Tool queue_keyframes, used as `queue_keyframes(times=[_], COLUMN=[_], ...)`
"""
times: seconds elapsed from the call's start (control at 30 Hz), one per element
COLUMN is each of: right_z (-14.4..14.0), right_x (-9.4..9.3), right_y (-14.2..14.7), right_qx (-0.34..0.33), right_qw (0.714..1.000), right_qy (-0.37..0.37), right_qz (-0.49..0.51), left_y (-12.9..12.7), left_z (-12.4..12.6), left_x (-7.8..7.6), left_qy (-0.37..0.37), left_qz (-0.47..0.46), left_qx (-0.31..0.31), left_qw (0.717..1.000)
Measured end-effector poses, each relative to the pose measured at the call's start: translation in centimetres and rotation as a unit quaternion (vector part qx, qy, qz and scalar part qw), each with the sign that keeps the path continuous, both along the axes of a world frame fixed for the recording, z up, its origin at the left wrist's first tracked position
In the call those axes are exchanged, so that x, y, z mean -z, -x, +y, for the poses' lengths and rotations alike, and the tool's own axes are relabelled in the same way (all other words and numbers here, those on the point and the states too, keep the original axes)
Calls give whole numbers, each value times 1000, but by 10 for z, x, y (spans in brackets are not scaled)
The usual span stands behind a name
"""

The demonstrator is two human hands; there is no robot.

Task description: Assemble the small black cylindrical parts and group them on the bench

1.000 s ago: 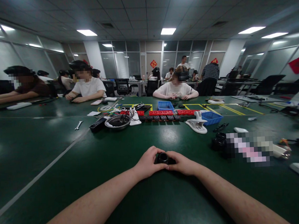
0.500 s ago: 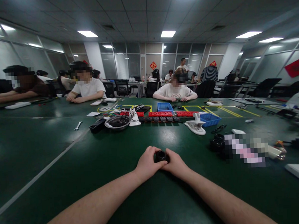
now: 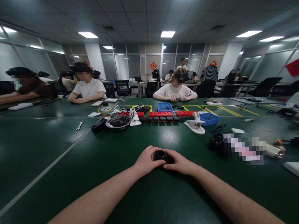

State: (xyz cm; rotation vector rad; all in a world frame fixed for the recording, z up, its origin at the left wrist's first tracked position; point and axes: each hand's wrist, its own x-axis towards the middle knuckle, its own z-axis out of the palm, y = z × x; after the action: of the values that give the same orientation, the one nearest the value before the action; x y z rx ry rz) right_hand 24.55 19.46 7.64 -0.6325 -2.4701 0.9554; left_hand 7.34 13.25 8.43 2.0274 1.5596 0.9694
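Note:
A small black round part (image 3: 161, 154) with a ring-shaped opening on top stands upright on the green table in front of me. My left hand (image 3: 148, 162) is closed around its left side, with the thumb across the near face and the fingers behind. My right hand (image 3: 179, 161) curves about the right side, fingertips and thumb at the part. A dark gap shows between the part and my right palm. The lower portion of the part is hidden by my thumbs.
Beyond my hands lie a round dark pan (image 3: 118, 123), a white clip stand (image 3: 195, 124), red power strips (image 3: 160, 114) and blue trays (image 3: 210, 119). A wrench (image 3: 79, 126) lies left; black rolls (image 3: 217, 141) lie right. Several people sit across the table.
My right hand has shifted slightly right, and its palm has drawn away from the black part, widening the gap. My left hand stays nearly in place. The view has shifted slightly.

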Motion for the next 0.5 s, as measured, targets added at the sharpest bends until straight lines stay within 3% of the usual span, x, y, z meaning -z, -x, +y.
queue_keyframes(times=[0.1, 0.5], right_z=[3, 10], right_x=[-2, -5], right_y=[-2, -3], right_qx=[-23, -52], right_qw=[999, 998], right_qy=[33, 20], right_qz=[-10, -37], left_y=[2, 10], left_z=[0, 2], left_x=[-3, -16], left_qy=[6, 30], left_qz=[20, 55], left_qx=[27, 90], left_qw=[999, 994])
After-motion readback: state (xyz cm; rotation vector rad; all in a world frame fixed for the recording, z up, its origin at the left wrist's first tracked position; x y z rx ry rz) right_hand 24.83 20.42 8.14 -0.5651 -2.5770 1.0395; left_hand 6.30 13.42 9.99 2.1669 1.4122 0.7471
